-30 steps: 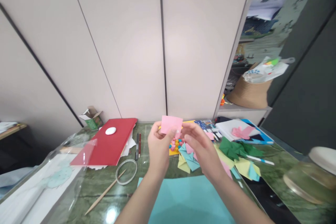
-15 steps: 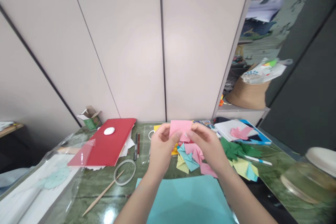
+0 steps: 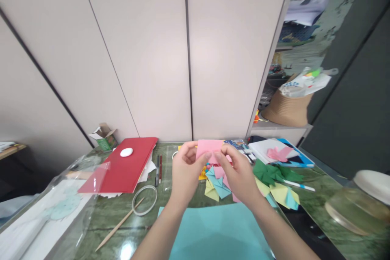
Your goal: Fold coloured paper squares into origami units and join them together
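A small pink sheet of paper (image 3: 210, 147) is held up in front of me, between both hands. My left hand (image 3: 188, 170) pinches its lower left side, thumb in front and fingers behind. On the other side my right hand (image 3: 239, 174) grips the lower right part, its thumb tip close to the left thumb. Below the hands lie folded paper pieces: a blue one (image 3: 218, 183), a yellow one (image 3: 211, 191) and pink ones partly hidden by my right hand. A turquoise sheet (image 3: 217, 231) lies under my forearms.
To the left are a red folder (image 3: 122, 170) with a white oval object (image 3: 126, 152), a tape ring (image 3: 144, 200), a pointed wooden stick (image 3: 120, 225) and pens (image 3: 159, 168). Rightward are green folded paper (image 3: 271, 172), a white pen (image 3: 300, 186) and a lidded jar (image 3: 359, 203).
My right hand has moved slightly left along the paper, bringing its thumb nearer the left thumb. It now covers more of the pink pieces below. The left hand has barely shifted.
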`<action>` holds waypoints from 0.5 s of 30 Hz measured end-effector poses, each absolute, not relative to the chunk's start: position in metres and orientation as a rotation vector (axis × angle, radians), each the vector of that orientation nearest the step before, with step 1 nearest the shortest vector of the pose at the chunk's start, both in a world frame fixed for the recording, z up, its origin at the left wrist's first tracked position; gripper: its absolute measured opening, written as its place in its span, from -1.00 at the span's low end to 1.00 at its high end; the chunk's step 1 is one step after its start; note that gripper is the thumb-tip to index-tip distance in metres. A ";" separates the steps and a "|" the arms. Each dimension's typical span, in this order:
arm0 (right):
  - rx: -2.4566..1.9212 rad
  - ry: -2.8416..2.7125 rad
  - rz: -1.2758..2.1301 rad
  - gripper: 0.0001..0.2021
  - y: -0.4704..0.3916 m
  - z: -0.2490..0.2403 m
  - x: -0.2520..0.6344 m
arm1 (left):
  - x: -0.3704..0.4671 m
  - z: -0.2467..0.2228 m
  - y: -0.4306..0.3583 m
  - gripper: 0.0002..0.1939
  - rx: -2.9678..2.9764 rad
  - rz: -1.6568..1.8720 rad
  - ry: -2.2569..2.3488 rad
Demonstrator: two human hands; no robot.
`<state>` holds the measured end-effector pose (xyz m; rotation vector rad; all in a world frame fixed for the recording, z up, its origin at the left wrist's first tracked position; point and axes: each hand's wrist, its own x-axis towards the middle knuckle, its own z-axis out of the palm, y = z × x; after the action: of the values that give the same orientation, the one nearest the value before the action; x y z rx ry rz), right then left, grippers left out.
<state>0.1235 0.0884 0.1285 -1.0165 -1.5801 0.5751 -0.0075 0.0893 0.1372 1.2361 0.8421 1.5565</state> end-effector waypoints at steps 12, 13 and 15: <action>-0.952 -1.558 0.544 -0.67 0.084 0.129 0.127 | -0.007 0.136 0.086 -0.79 1.316 1.515 0.756; -0.953 -1.549 0.517 -0.66 0.084 0.128 0.127 | -0.007 0.136 0.085 -0.78 1.331 1.505 0.745; -0.963 -1.541 0.509 -0.66 0.085 0.128 0.128 | -0.006 0.137 0.084 -0.77 1.351 1.486 0.747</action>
<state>0.1279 0.0852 0.1276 -0.9629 -1.5409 0.5092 -0.0061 0.0841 0.1370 1.3511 0.7474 1.4858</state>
